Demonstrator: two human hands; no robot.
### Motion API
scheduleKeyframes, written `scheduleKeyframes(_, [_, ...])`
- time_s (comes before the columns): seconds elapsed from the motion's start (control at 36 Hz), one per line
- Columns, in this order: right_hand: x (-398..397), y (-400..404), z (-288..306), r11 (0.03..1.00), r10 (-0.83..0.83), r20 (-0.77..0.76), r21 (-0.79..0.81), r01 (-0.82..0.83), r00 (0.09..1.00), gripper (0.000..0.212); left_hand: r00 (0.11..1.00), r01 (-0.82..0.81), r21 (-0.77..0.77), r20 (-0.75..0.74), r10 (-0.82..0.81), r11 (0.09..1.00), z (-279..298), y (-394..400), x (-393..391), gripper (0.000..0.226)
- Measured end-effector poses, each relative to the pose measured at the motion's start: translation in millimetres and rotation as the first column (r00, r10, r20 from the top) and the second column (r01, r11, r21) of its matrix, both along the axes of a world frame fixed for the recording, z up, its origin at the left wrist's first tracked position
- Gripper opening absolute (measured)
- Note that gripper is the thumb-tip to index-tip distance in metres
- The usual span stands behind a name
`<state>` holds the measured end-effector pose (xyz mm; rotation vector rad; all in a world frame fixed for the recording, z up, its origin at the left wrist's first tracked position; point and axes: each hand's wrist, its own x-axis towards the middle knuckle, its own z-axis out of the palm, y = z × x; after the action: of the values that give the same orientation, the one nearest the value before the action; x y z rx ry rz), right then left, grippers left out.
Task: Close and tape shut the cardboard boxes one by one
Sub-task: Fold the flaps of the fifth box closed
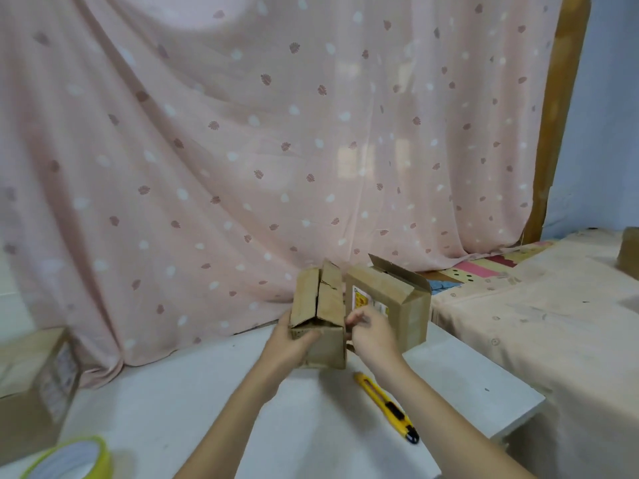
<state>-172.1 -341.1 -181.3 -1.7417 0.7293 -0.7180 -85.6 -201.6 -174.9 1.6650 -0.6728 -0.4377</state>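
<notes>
Both forearms bare; hands [345, 337] ungloved; apparently no rings or watch, though view blurred.

Small brown cardboard box [320, 319] sits on white table before you, top flaps folded nearly together, centre seam unsealed, one flap edge torn and standing up at far end. Second cardboard box [390, 299] just behind and right of it, top flap open and raised, printed label on its near face. Third box [34, 378] at far left edge, label on side. Yellow tape roll [71, 459] lies at lower left corner, flat.
</notes>
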Motion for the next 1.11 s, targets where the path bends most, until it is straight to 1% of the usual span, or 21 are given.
scheduleKeyframes(0.06, [-3.0, 15.8, 0.1, 0.999, 0.043, 0.002, -0.007, -0.043, 0.999, 0.034, 1.000, 0.006, 0.008, -0.009, -0.006, 1.000, 3.0, 26.5, -4.1, 0.033])
scheduleKeyframes(0.11, [-8.3, 34.9, 1.6, 0.996, 0.084, 0.012, 0.031, -0.084, 0.996, 0.033, 0.999, -0.018, 0.015, -0.041, 0.018, 1.000, 7.4, 52.2, -8.0, 0.031])
scheduleKeyframes(0.17, [-13.0, 54.0, 0.0, 0.994, 0.086, 0.023, 0.065, -0.087, 0.996, 0.029, 0.993, -0.073, 0.041, -0.090, 0.076, 0.997, 7.9, 74.7, -10.3, 0.032])
scheduleKeyframes(0.22, [-18.6, 73.8, -6.0, 0.995, 0.085, 0.022, 0.050, -0.086, 0.996, 0.025, 0.989, -0.097, 0.071, -0.106, 0.104, 0.993, 6.6, 96.9, -15.1, 0.037])
scheduleKeyframes(0.36, [-32.0, 117.8, -12.3, 0.985, 0.173, -0.023, 0.005, -0.173, 0.985, 0.015, 0.990, -0.138, 0.175, -0.008, 0.141, 0.975, -0.5, 150.1, -23.1, 0.048])
scheduleKeyframes(0.42, [-35.7, 130.4, -12.1, 0.975, 0.219, -0.059, -0.031, -0.221, 0.974, 0.012, 0.992, -0.128, 0.199, 0.014, 0.128, 0.972, -3.4, 167.3, -24.5, 0.043])
scheduleKeyframes(0.5, [-38.3, 140.2, -11.2, 0.954, 0.261, -0.150, -0.109, -0.279, 0.953, 0.014, 0.995, -0.097, 0.258, 0.024, 0.094, 0.961, -5.0, 184.9, -26.4, 0.031])
scheduleKeyframes(0.58, [-38.6, 144.8, 0.4, 0.913, 0.244, -0.241, -0.268, -0.306, 0.939, 0.017, 0.998, -0.056, 0.314, 0.017, 0.054, 0.948, -7.5, 194.6, -24.0, 0.028])
scheduleKeyframes(0.64, [-39.1, 145.6, 11.7, 0.851, 0.194, -0.300, -0.423, -0.313, 0.934, 0.019, 0.999, -0.043, 0.335, 0.037, 0.032, 0.941, -8.9, 198.5, -19.1, 0.026])
scheduleKeyframes(0.69, [-38.7, 144.8, 21.6, 0.760, 0.161, -0.338, -0.557, -0.335, 0.927, 0.022, 0.996, -0.032, 0.332, 0.088, 0.003, 0.943, -7.7, 201.1, -13.7, 0.021])
scheduleKeyframes(0.75, [-36.6, 142.8, 28.8, 0.683, 0.183, -0.389, -0.610, -0.401, 0.903, 0.033, 0.981, -0.031, 0.363, 0.189, -0.040, 0.931, -5.1, 203.5, -5.8, 0.022])
scheduleKeyframes(0.81, [-33.1, 139.3, 31.8, 0.626, 0.231, -0.465, -0.601, -0.496, 0.855, 0.046, 0.953, -0.016, 0.413, 0.283, -0.111, 0.911, -2.4, 206.4, 3.2, 0.041])
scheduleKeyframes(0.83, [-30.9, 137.2, 31.6, 0.602, 0.247, -0.508, -0.587, -0.541, 0.826, 0.051, 0.940, 0.015, 0.431, 0.301, -0.160, 0.902, -0.8, 207.6, 6.9, 0.048])
scheduleKeyframes(0.86, [-28.3, 134.8, 30.6, 0.579, 0.258, -0.547, -0.572, -0.581, 0.796, 0.054, 0.928, 0.053, 0.445, 0.309, -0.209, 0.894, 0.9, 208.5, 11.0, 0.050])
scheduleKeyframes(0.92, [-23.2, 129.7, 27.1, 0.547, 0.268, -0.608, -0.543, -0.637, 0.748, 0.055, 0.899, 0.096, 0.483, 0.333, -0.284, 0.870, 4.6, 209.7, 16.7, 0.048])
scheduleKeyframes(0.97, [-18.0, 126.6, 23.0, 0.535, 0.273, -0.637, -0.522, -0.664, 0.721, 0.056, 0.870, 0.068, 0.541, 0.380, -0.315, 0.838, 10.0, 209.2, 20.3, 0.045])
scheduleKeyframes(1.06, [-10.1, 128.2, 14.5, 0.531, 0.292, -0.663, -0.488, -0.693, 0.690, 0.054, 0.791, -0.095, 0.642, 0.513, -0.334, 0.761, 19.1, 200.1, 16.7, 0.042])
scheduleKeyframes(1.08, [-6.5, 129.6, 9.4, 0.527, 0.298, -0.662, -0.487, -0.697, 0.688, 0.051, 0.767, -0.118, 0.670, 0.530, -0.362, 0.733, 21.2, 195.0, 11.9, 0.044])
scheduleKeyframes(1.11, [-2.9, 130.7, 3.8, 0.529, 0.304, -0.653, -0.489, -0.693, 0.693, 0.048, 0.758, -0.104, 0.710, 0.511, -0.407, 0.697, 22.4, 189.8, 5.5, 0.051])
